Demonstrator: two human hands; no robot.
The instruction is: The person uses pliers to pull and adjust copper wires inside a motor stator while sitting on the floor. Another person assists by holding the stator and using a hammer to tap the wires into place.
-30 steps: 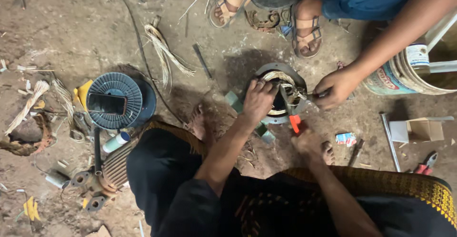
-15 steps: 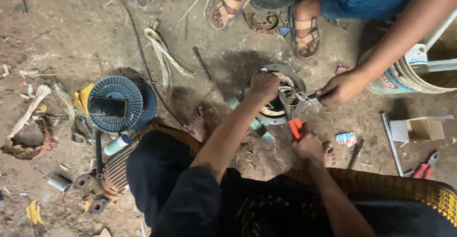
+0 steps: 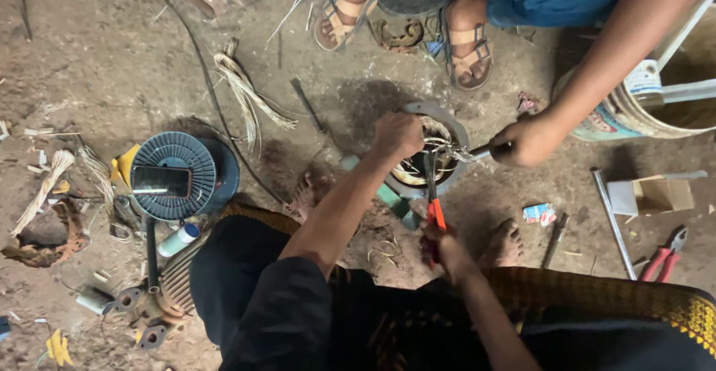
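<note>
**A:** Head view, looking straight down: a seated person works over a round motor stator (image 3: 436, 151) lying on the dirt floor, just ahead of their bare feet. What are the hands doing?

**B:** The left hand (image 3: 397, 134) rests on the stator's near rim, fingers curled over the edge and clenched on it. The right hand (image 3: 440, 250) is closed around the orange handles of a pair of pliers (image 3: 432, 199), whose dark nose reaches into the tangle of copper winding (image 3: 429, 155) inside the ring.

**A:** And the other arm coming in from the right?

**B:** A co-worker's hand (image 3: 529, 140), gripping a metal tool (image 3: 477, 152) that points into the same winding. That person's sandalled feet (image 3: 403, 24) are planted just beyond the stator.

**A:** What else lies about?

**B:** A blue wire spool (image 3: 173, 175) with a phone on it to the left, a second pair of red-handled pliers (image 3: 664, 255) well apart at the right, a bucket (image 3: 656, 110) behind the co-worker's arm.

**A:** The risk here?

**B:** As I judge it, three hands crowd one small opening. A slip of the pliers off stiff wire could jab the steadying fingers, or the freed wire ends could spring back and scratch a hand. The stator could also shift on loose dirt.
</note>
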